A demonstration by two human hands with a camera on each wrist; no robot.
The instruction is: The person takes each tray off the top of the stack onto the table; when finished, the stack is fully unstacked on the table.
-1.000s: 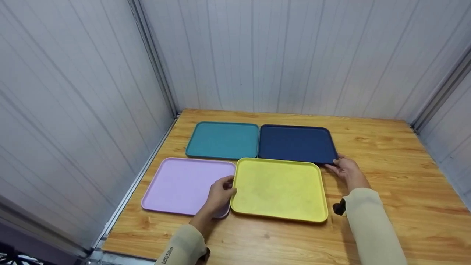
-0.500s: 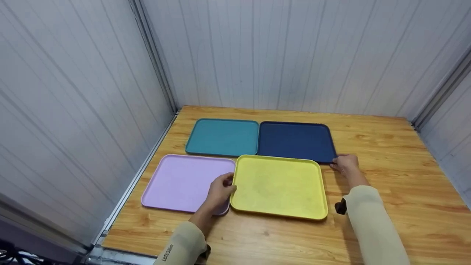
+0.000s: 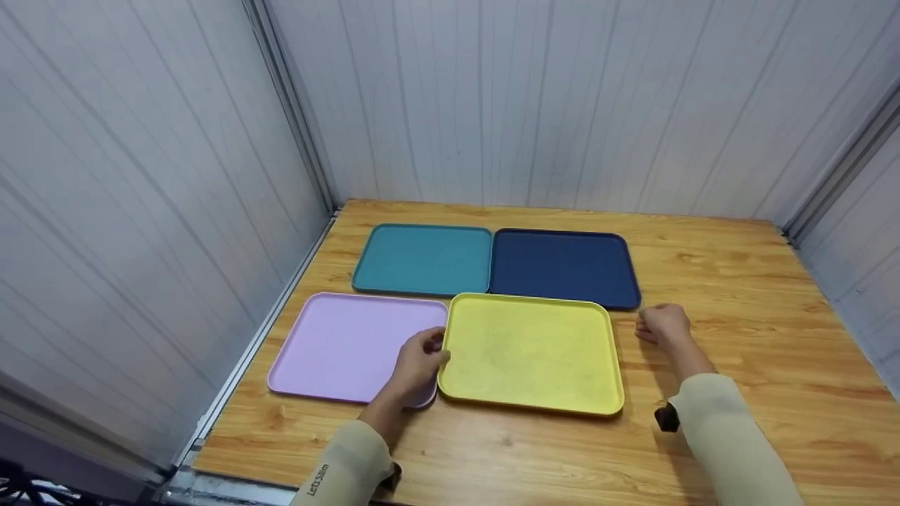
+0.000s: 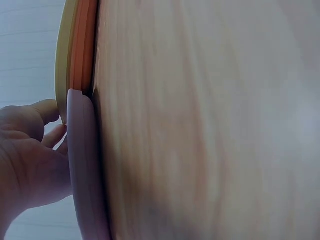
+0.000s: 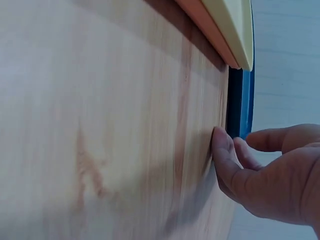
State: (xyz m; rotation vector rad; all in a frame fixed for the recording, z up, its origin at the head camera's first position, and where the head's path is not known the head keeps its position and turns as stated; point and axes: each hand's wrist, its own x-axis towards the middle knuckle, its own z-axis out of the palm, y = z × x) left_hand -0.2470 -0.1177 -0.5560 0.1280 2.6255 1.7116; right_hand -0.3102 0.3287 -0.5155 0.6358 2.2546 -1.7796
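My left hand pinches the left edge of the yellow tray, its palm over the right side of the lilac tray. In the left wrist view, an orange rim shows directly beneath the yellow one, like a second tray stacked under it. My right hand is just off the near right corner of the navy tray. Its fingers are loosely bent and hold nothing; in the right wrist view the fingertips are close to the table by the blue rim. Beside the navy tray lies a teal tray.
The trays lie in two rows on a wood-grain table. White panelled walls stand behind and at both sides. A metal frame edge runs along the table's front left, with dark cables in the corner.
My right hand has let go of the navy tray's corner and drawn back slightly toward me. The left hand keeps its place on the yellow tray. The view has shifted slightly.
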